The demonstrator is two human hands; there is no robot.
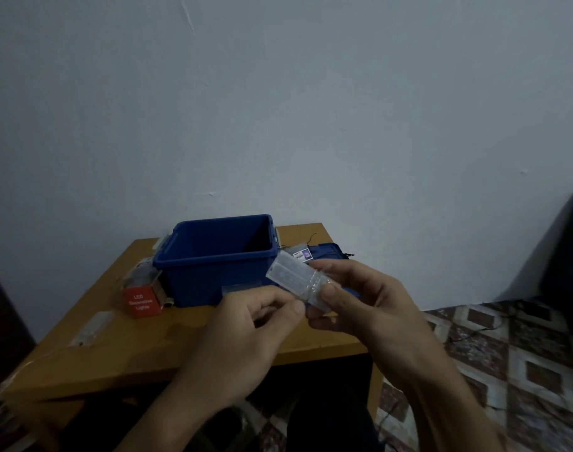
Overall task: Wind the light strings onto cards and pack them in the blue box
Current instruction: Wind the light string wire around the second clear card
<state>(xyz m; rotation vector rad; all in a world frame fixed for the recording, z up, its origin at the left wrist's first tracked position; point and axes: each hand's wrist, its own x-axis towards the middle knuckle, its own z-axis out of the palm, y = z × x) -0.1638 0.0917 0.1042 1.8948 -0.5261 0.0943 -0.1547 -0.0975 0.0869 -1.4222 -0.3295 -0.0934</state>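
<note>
Dimness softens every edge here, so small detail is hard to read. The right hand (370,301) holds a clear, ribbed, oblong plastic case (293,277) in the air just in front of the open blue plastic box (213,265). Its thumb presses on the case's near face and its fingers curl behind it. The left hand (246,334) has its fingers curled in, with thumb and forefinger brought together right at the case's lower corner. Whether they pinch a wire, the case itself or nothing cannot be told.

The blue box stands upright on the light brown wooden table (148,347), near the wall, and its inside is too dark to show any contents. Touching its left side is a red cardboard carton (141,301) with white lettering, topped by a clear window. A flat, pale, see-through strip (92,327) lies nearer the table's left edge. Behind the right hand, a dark blue lid (330,251) is mostly hidden, and a small labelled packet (303,254) lies against it. A thin dark wire (312,238) curls on the table's far corner. The forearms are cut off by the bottom edge.
</note>
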